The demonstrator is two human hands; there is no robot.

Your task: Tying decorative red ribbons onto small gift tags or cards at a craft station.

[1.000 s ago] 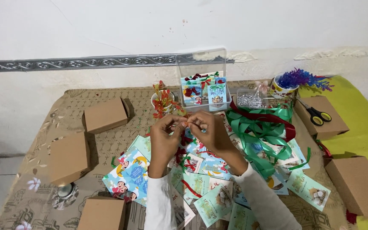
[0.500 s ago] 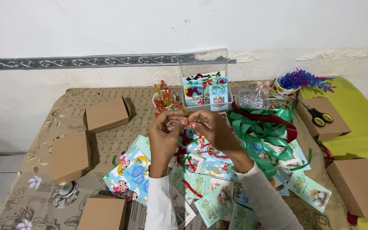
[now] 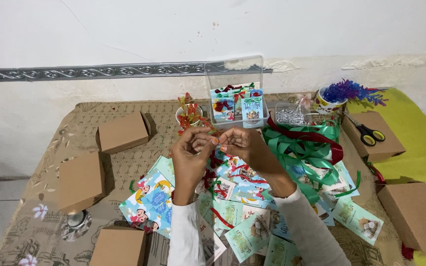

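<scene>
My left hand (image 3: pixel 192 154) and my right hand (image 3: pixel 249 146) are raised together over the middle of the table, fingertips almost meeting. Between them they pinch a small piece of ribbon (image 3: pixel 216 143), too small to tell its shape. Below the hands lies a spread of colourful printed cards (image 3: pixel 150 201) with red and green ribbon bits. A clear plastic box (image 3: pixel 236 93) holding finished cards with bows stands just beyond the hands.
Several brown cardboard boxes (image 3: pixel 122 131) lie on the patterned tablecloth (image 3: pixel 45 192). A heap of green and red ribbon (image 3: pixel 305 145) sits right of the hands. Scissors (image 3: pixel 366 132) rest on a box at right. A cup with red flowers (image 3: pixel 189 114) and a cup with purple ones (image 3: pixel 332 97) stand at the back.
Both hands have stayed together at the same spot, with only small finger movements on the ribbon piece. The view has shifted slightly.
</scene>
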